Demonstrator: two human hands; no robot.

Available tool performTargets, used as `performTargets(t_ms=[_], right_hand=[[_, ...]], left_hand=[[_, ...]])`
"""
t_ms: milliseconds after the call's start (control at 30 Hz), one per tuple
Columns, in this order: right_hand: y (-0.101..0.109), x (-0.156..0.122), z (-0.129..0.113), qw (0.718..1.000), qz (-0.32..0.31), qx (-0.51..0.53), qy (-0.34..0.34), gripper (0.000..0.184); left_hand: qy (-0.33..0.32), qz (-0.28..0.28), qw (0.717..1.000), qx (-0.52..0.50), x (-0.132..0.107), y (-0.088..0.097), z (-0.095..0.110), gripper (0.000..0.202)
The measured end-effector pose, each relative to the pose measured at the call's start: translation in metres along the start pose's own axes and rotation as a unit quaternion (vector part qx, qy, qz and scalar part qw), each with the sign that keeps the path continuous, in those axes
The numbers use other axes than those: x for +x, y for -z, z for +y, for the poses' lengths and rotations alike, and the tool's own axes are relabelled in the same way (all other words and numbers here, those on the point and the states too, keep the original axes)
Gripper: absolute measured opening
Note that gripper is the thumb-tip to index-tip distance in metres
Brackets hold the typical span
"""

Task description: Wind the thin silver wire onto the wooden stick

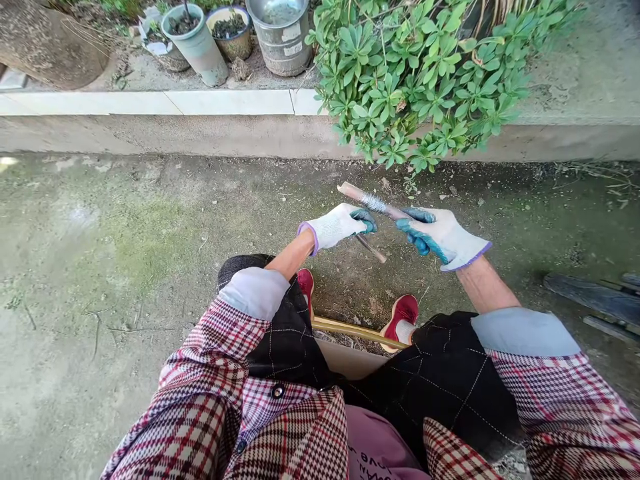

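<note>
While sitting over a dirt floor, a person in gloves is holding a pair of shears (pixel 373 213) out in front of the knees. Both hands are closing on it: the left hand (pixel 336 227) is gripping one handle, the right hand (pixel 440 237) the other, with a coiled spring showing between them. It looks stiff, metal and fairly light, best held by the handles. A shrub (pixel 425 80) is hanging just beyond.

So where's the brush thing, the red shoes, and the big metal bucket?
Wire brush (pixel 373 202), head view, on its bristles.
Red shoes (pixel 403 311), head view, on the top of the shoe nearer the right hand.
Metal bucket (pixel 283 41), head view, on its side wall.
</note>
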State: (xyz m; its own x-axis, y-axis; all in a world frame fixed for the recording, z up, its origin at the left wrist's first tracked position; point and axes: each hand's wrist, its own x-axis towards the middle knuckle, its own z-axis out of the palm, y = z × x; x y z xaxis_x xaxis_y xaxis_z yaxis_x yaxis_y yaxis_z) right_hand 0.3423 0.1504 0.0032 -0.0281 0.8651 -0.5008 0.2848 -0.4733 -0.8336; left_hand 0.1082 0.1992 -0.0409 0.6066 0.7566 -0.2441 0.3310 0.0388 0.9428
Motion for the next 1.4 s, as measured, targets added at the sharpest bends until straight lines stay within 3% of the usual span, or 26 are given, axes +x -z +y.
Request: performTargets(t_ms=[233, 333, 467, 567, 833, 1400], right_hand=[[-0.002, -0.008, -0.007, 0.998, -0.036, 0.049, -0.011, 0.046], [-0.001, -0.01, -0.007, 0.996, -0.044, 0.072, 0.008, 0.051], [0.001, -0.012, -0.009, 0.993, -0.059, 0.098, 0.033, 0.052], [0.002, -0.015, -0.012, 0.992, -0.07, 0.097, 0.038, 0.051], [0.003, -0.014, -0.013, 0.992, -0.07, 0.097, 0.039, 0.05], [0.004, -0.012, -0.011, 0.994, -0.071, 0.077, 0.032, 0.049]], left_hand=[[-0.024, -0.012, 0.999, 0.043, -0.001, 0.001, 0.003, 0.028], [-0.047, -0.02, 0.992, 0.114, -0.003, 0.002, 0.007, 0.029], [-0.065, 0.021, 0.948, 0.311, -0.009, 0.005, 0.015, 0.027], [-0.038, 0.026, 0.928, 0.37, -0.012, 0.004, 0.02, 0.027], [-0.067, 0.009, 0.952, 0.3, -0.008, 0.006, 0.014, 0.028], [-0.027, 0.034, 0.967, 0.25, -0.011, 0.006, 0.02, 0.026]])
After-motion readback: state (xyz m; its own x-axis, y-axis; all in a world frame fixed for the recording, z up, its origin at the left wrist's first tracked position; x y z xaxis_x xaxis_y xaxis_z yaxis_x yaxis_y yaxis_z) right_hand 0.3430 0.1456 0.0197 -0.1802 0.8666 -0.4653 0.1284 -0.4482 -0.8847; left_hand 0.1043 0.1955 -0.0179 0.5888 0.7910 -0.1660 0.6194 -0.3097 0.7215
